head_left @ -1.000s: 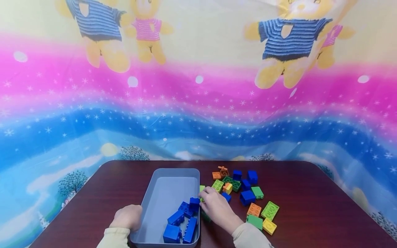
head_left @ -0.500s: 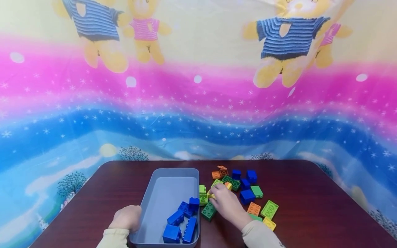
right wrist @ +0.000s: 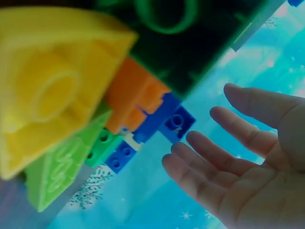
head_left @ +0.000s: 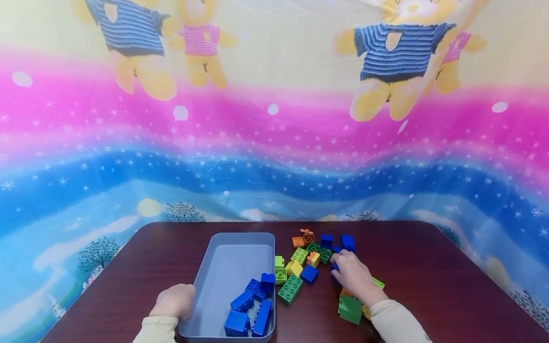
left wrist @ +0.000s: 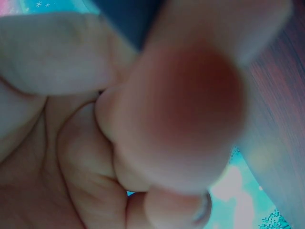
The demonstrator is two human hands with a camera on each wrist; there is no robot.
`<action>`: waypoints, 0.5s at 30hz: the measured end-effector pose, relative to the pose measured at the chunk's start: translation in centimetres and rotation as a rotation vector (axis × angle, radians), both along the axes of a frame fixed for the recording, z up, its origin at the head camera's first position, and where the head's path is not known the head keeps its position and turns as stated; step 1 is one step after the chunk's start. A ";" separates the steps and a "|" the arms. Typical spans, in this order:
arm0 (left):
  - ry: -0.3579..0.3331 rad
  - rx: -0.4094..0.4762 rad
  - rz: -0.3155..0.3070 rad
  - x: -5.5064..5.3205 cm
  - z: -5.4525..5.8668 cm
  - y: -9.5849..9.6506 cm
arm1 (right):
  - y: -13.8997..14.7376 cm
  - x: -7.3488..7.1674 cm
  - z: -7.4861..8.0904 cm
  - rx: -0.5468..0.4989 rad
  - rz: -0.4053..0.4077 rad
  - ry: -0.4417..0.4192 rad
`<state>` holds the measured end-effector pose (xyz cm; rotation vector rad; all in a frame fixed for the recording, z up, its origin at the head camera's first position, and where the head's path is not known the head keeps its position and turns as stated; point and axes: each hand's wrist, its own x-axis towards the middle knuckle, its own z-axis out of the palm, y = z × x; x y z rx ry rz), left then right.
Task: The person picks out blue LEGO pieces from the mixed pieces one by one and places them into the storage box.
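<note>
My left hand (head_left: 175, 301) grips the left side wall of a grey plastic tray (head_left: 233, 259). In the left wrist view its thumb and curled fingers pinch the dark tray edge (left wrist: 133, 16). Several blue building blocks (head_left: 237, 324) lie in the tray's near right part. My right hand (head_left: 353, 276) reaches over blue blocks on the right of the table, partly hiding them. Seen from the right wrist, its fingers (right wrist: 205, 157) are extended and hold nothing, apart from a blue block (right wrist: 176, 126). An orange block (right wrist: 133, 95) and yellow block (right wrist: 19, 95) show closer to that camera.
Loose blocks lie right of the tray: a green one (head_left: 290, 289), a yellow one (head_left: 294, 268), a blue one (head_left: 309, 274) and orange ones (head_left: 298, 242) farther back. Under the right forearm stands another green block (head_left: 350, 309). A printed cloth (head_left: 274, 143) hangs behind the dark table (head_left: 158, 252).
My right hand has moved rightward from beside the tray, past the yellow block, to the blue blocks, uncovering the green and yellow ones. The left hand and tray stay in place.
</note>
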<state>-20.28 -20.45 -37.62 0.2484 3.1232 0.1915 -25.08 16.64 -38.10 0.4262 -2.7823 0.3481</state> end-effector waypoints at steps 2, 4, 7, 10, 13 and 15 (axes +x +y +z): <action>0.001 0.001 -0.001 0.0 0.0 0.0 | 0.3 0.0 -0.2 -0.005 -0.008 -0.042; -0.002 0.005 0.000 0.0 0.1 0.0 | 0.4 -0.1 -0.5 -0.011 -0.018 -0.090; -0.001 0.008 0.002 0.1 0.1 0.0 | 0.5 -0.2 -0.8 -0.019 -0.031 -0.139; 0.003 0.007 0.004 0.1 0.1 0.1 | 0.4 -0.3 -0.9 -0.017 -0.040 -0.139; 0.008 0.004 0.005 0.2 0.1 0.1 | 0.4 -0.2 -0.9 -0.009 -0.033 -0.105; 0.012 0.004 0.005 0.2 0.1 0.1 | 0.5 -0.2 -0.9 0.008 -0.026 -0.081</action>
